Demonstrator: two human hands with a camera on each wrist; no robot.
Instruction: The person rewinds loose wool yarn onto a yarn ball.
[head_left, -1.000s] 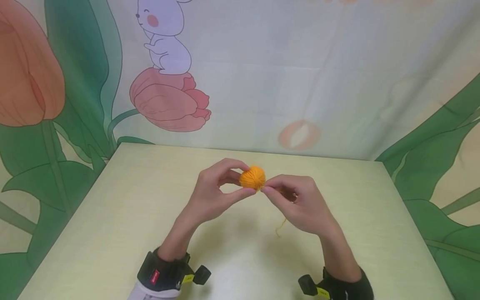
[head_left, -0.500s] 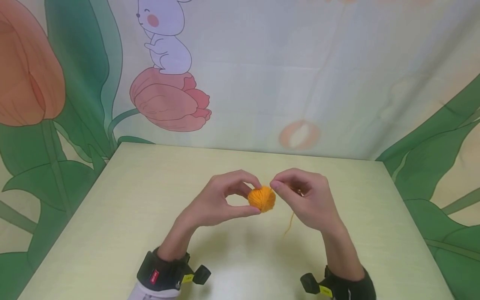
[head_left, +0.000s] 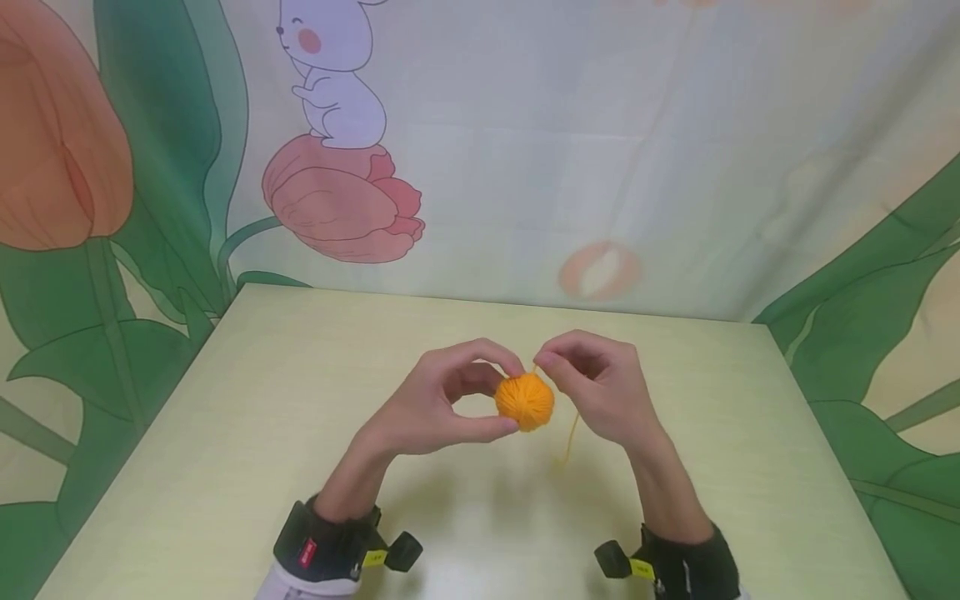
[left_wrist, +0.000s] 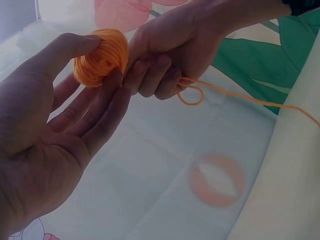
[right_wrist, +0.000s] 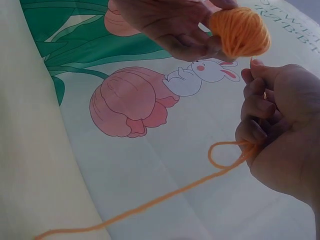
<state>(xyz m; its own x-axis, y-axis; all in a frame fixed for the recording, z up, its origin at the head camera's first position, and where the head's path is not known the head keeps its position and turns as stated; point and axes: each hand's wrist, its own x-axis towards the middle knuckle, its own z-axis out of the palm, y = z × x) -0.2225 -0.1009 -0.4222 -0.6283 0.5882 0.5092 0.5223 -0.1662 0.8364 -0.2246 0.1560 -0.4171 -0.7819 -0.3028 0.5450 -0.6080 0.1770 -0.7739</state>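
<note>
A small ball of orange yarn (head_left: 525, 402) is held up over the table between the thumb and fingers of my left hand (head_left: 438, 400). Just right of it, my right hand (head_left: 600, 379) pinches the yarn strand (right_wrist: 252, 60) between thumb and forefinger, a short stretch running to the ball. The other fingers of that hand curl round the strand too. From below them a loose tail (right_wrist: 165, 197) with a small loop (right_wrist: 220, 155) hangs out, seen in both wrist views. In the head view the tail drops toward the table.
The pale table (head_left: 300, 375) stretches beneath both hands. Behind it hangs a cloth backdrop (head_left: 510, 167) printed with tulips, leaves and a rabbit. Each wrist wears a black strap (head_left: 326, 542) with a small camera block.
The ball has come nearer and slightly right, turning in the left fingers. My right hand has shifted from the ball's lower right side to its upper right, with the strand between.
</note>
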